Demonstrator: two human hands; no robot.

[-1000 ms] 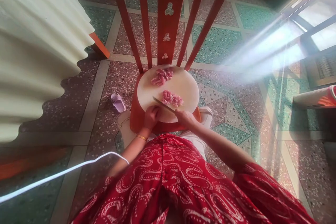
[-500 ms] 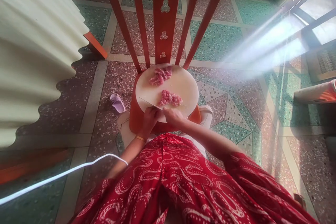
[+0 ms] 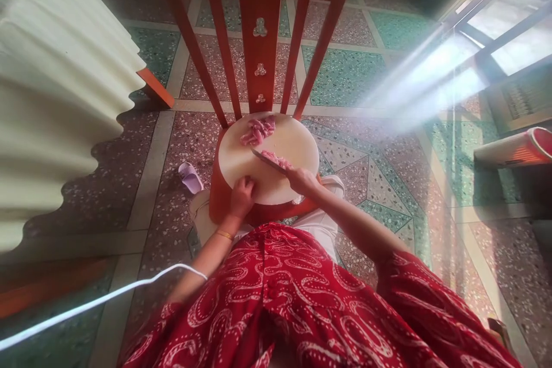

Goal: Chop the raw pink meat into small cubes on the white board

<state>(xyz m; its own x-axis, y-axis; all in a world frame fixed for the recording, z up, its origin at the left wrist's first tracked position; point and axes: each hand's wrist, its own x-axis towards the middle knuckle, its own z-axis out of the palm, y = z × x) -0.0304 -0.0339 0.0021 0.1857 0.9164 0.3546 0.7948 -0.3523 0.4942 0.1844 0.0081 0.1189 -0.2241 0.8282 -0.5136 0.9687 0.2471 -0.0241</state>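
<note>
Right hand (image 3: 303, 180) is gripping a knife (image 3: 268, 160), its thin blade slanting up-left against the near meat pile (image 3: 273, 158) | left hand (image 3: 242, 195) is resting curled on the round pale cutting board (image 3: 241, 156) – likely steadying it | cut strips (image 3: 257, 130) are lying glossy pink at frame centre, by the chair (image 3: 259, 29) slats.

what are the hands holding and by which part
The right hand holds a knife by its handle, blade over the round cutting board. The left hand holds nothing; it rests curled on the board.
</note>
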